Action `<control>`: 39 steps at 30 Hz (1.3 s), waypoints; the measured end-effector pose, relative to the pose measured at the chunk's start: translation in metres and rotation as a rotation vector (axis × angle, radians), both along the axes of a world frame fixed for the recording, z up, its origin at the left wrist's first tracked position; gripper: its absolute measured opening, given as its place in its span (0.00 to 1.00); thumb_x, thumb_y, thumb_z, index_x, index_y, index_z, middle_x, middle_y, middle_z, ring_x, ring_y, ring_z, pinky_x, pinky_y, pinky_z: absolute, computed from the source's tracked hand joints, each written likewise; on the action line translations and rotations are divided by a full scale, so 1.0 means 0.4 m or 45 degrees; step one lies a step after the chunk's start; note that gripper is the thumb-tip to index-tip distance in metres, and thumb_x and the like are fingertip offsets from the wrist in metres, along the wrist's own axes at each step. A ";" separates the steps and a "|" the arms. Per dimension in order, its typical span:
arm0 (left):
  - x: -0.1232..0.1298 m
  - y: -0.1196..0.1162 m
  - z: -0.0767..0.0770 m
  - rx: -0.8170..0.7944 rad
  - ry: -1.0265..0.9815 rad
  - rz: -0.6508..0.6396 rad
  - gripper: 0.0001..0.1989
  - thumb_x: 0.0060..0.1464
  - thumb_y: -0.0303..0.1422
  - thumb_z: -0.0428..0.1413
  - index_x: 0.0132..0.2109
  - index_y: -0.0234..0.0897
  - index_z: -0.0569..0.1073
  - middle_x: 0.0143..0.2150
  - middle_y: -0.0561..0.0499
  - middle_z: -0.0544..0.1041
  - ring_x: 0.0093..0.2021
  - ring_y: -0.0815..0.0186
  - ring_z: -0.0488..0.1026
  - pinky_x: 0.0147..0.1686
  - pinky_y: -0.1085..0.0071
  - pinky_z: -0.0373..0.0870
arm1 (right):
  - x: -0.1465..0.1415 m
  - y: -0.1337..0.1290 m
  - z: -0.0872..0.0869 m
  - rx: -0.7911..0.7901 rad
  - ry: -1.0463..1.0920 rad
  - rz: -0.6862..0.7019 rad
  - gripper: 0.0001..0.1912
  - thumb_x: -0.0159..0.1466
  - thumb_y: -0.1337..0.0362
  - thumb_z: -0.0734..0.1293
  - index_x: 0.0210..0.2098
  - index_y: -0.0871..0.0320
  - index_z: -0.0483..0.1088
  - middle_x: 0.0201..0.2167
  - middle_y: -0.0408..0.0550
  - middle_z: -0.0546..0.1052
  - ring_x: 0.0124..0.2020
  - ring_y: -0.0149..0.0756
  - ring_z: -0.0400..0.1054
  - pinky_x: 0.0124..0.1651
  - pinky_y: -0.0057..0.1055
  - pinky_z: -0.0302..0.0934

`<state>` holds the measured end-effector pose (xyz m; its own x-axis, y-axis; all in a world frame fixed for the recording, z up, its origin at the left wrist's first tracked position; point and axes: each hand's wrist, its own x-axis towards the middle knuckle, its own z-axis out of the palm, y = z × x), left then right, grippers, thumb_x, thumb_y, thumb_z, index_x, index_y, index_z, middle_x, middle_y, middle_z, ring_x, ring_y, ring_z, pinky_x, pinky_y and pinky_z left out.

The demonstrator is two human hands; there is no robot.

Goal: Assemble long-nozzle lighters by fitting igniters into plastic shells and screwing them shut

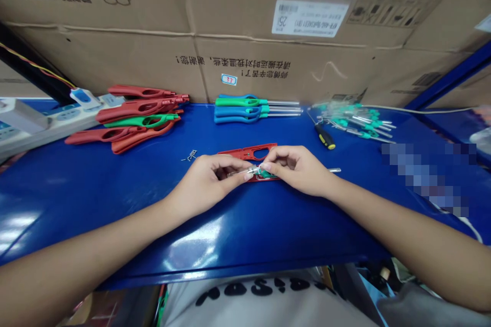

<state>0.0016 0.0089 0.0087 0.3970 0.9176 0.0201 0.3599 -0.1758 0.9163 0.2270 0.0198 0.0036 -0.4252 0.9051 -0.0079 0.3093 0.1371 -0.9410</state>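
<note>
Near the middle of the blue table, my left hand [215, 179] pinches a clear tube-like part [240, 171] with a metal end. My right hand [297, 166] is closed on a small green piece [264, 172] at that part's right end. Under my fingers lies a red shell half, mostly hidden, and a thin metal rod [335, 169] sticks out to the right beyond my right hand. Just behind my hands rests another red shell half [249, 153] with an oval opening.
Small screws [191, 155] lie left of my hands. Red and green handles [134, 112] are piled back left, blue and green lighters [240, 110] back centre. A screwdriver [325, 135] and green-tipped metal parts [356, 118] lie back right, before cardboard boxes [238, 36].
</note>
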 end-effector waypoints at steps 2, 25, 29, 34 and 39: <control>0.000 -0.001 -0.001 0.008 -0.006 -0.010 0.10 0.55 0.35 0.64 0.43 0.38 0.84 0.38 0.48 0.85 0.31 0.66 0.74 0.29 0.73 0.66 | 0.002 0.000 0.000 -0.011 0.008 0.004 0.14 0.60 0.54 0.70 0.30 0.59 0.70 0.25 0.42 0.70 0.24 0.29 0.60 0.29 0.28 0.55; 0.005 -0.002 -0.003 0.062 -0.099 0.037 0.08 0.52 0.33 0.66 0.41 0.38 0.84 0.38 0.47 0.84 0.30 0.67 0.74 0.28 0.72 0.66 | -0.006 -0.002 -0.005 -0.054 0.053 -0.029 0.18 0.59 0.49 0.71 0.30 0.58 0.70 0.25 0.42 0.71 0.25 0.29 0.62 0.29 0.28 0.57; 0.002 -0.001 -0.006 0.038 -0.118 0.041 0.10 0.52 0.33 0.67 0.42 0.38 0.84 0.41 0.47 0.84 0.33 0.65 0.76 0.32 0.71 0.69 | -0.005 0.001 0.000 -0.044 0.006 -0.060 0.20 0.60 0.47 0.70 0.31 0.59 0.73 0.26 0.43 0.72 0.26 0.30 0.62 0.30 0.29 0.58; 0.002 0.001 -0.010 0.099 -0.085 0.030 0.08 0.51 0.32 0.67 0.41 0.39 0.84 0.38 0.48 0.84 0.31 0.67 0.74 0.30 0.72 0.68 | -0.004 0.001 -0.003 0.017 -0.025 -0.029 0.17 0.61 0.49 0.69 0.31 0.58 0.75 0.28 0.46 0.75 0.29 0.33 0.66 0.34 0.31 0.62; 0.003 -0.001 -0.011 0.146 -0.071 0.034 0.08 0.52 0.32 0.67 0.41 0.40 0.84 0.39 0.49 0.84 0.30 0.68 0.74 0.29 0.73 0.68 | -0.007 0.002 -0.003 -0.011 -0.025 -0.035 0.19 0.60 0.47 0.70 0.31 0.58 0.75 0.28 0.46 0.75 0.29 0.33 0.66 0.35 0.32 0.62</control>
<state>0.0029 0.0086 0.0042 0.3680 0.9181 0.1470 0.3148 -0.2718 0.9094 0.2242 0.0207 0.0025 -0.4001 0.9161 -0.0238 0.3310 0.1203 -0.9359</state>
